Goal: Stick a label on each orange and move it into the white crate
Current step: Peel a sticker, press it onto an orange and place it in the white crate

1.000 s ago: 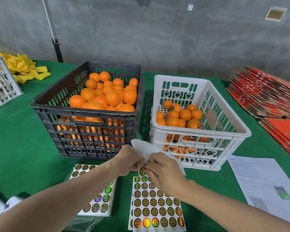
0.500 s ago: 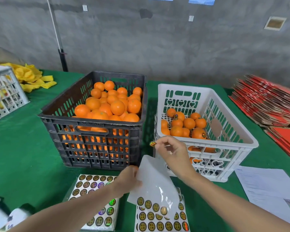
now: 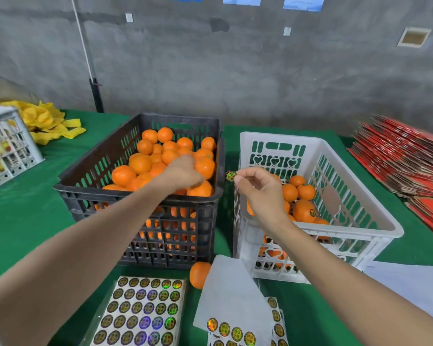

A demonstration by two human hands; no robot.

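Observation:
My left hand (image 3: 183,172) reaches into the black crate (image 3: 145,222), which is full of unlabelled oranges (image 3: 140,163). Its fingers curl down over one orange (image 3: 201,189) near the crate's right wall; the hand is slightly blurred. My right hand (image 3: 258,188) hovers between the two crates and pinches a round green-gold label (image 3: 231,176) at its fingertips. The white crate (image 3: 348,221) on the right holds several oranges; one labelled orange (image 3: 304,211) shows its sticker.
A loose orange (image 3: 198,274) lies on the green table in front of the black crate. Label sheets (image 3: 143,313) and a peeled backing sheet (image 3: 231,293) lie near me. Red flat cartons (image 3: 400,156) are stacked at the right, and a white basket (image 3: 8,146) and yellow cloth (image 3: 48,123) lie at the left.
My left hand let go of the backing sheet and reached into the black crate. My right hand rose with the peeled label to between the crates. The camera tilted up.

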